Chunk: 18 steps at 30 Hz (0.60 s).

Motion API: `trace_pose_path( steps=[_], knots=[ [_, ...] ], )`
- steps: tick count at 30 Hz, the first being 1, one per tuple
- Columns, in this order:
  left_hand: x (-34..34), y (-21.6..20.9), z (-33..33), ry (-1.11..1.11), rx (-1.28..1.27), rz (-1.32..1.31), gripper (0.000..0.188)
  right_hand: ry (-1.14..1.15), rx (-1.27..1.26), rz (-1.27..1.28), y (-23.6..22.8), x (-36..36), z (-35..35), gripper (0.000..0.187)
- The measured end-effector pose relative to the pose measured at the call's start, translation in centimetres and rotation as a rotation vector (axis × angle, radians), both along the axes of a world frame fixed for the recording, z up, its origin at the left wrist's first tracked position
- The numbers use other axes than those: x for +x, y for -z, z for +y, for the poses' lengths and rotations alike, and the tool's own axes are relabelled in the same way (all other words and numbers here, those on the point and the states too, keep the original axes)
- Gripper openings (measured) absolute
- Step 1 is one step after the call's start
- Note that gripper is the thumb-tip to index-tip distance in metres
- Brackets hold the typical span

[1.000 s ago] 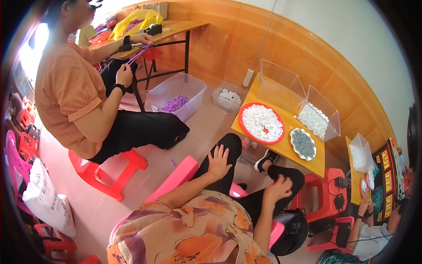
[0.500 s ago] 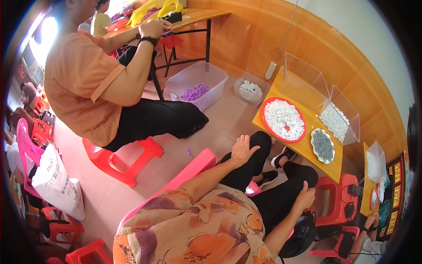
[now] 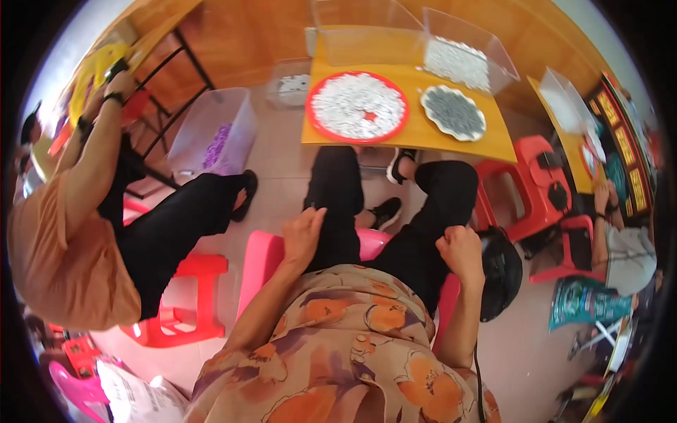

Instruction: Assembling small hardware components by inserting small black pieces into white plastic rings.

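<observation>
My left hand (image 3: 303,236) is curled into a loose fist above my left thigh, with nothing visible in it. Also closed, my right hand (image 3: 462,250) is raised over my right thigh, and I see nothing held there either. Beyond my knees stands a yellow wooden table (image 3: 501,134). On it, a round red tray (image 3: 312,116) is spread with small white pieces, a bit of red base showing through. Beside that, a white scalloped dish (image 3: 482,123) holds small grey pieces. Neither hand touches the table or dishes.
Clear plastic bins (image 3: 367,42) stand along the table's back; the right one contains white pieces. On the floor at left is a translucent tub (image 3: 187,137) with purple pieces. A co-worker in an orange shirt (image 3: 70,261) sits left. A red stool (image 3: 525,187) stands right.
The view has swung right, bringing the table to the middle. My hands have come off my knees, drawn back toward me, and their fingers have curled closed.
</observation>
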<state>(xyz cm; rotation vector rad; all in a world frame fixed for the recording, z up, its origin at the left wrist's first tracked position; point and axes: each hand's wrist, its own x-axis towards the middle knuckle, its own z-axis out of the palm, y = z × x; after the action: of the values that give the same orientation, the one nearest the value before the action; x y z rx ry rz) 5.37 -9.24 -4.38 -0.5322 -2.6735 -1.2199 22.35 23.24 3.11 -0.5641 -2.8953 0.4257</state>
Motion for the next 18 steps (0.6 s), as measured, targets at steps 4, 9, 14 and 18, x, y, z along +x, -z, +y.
trace_pose_path(
  steps=[4, 9, 14, 18],
  knots=[
    [0.0, -0.6, -0.6, -0.007, -0.008, -0.001, 0.043, 0.07, -0.02, 0.005, -1.0, 1.2, -0.9, 0.025],
    [-0.9, 0.0, 0.8, -0.062, 0.001, -0.133, 0.044, 0.115, -0.101, -0.053, -0.9, -2.1, 0.8, 0.029],
    [-3.0, 0.4, 3.8, 0.078, 0.075, -0.166, 0.045, -0.044, -0.281, -0.121, -0.3, -10.0, 0.9, 0.039],
    [-9.2, -1.6, 8.4, 0.23, 0.068, -0.021, 0.043, -0.027, -0.442, -0.033, 0.0, -16.9, 2.0, 0.024]
  ],
)
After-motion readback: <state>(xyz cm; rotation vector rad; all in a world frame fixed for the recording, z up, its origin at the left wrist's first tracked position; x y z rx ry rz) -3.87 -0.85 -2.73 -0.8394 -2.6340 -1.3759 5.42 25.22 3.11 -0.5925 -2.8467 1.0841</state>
